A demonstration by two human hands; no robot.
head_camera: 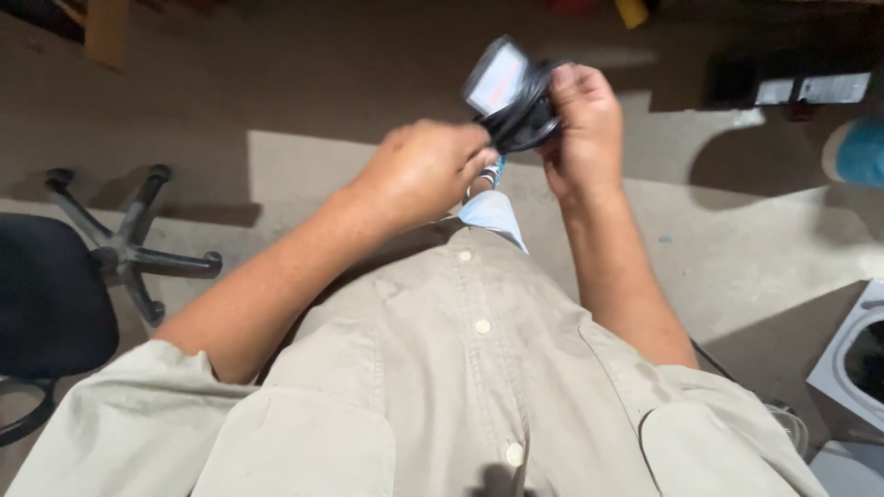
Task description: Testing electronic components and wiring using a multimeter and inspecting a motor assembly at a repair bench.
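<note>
Seen from the head camera, looking down past a beige buttoned shirt (479, 368), both hands are raised over a bare concrete floor (304, 175). The right hand (582, 124) is curled around a small black device (509, 92) with a pale screen on its far left face; the fingers wrap its right side and the thumb seems to press on top. A coil of black cable (527, 124) hangs against the near side of the device. The left hand (425, 170) is closed into a loose fist, its fingertips pinching at that cable just left of the device. The view is dim and slightly blurred, so I cannot tell whether the cable is fixed to the device or only wound around it.

To the left stands a black office chair (55, 294) with its star base toward the middle of the floor. At the near right edge lies a white moulded tray (852, 354), and at the far right a blue object (861, 147) is partly cut off.

The main risk, as I judge it, is a drop: the device is held in mid-air over hard concrete, and a tug by the left hand against a one-handed hold could pull it loose. A sharp pull could also strain the cable where it meets the body. If the coil slackens, loops could snag on the fingers.
</note>
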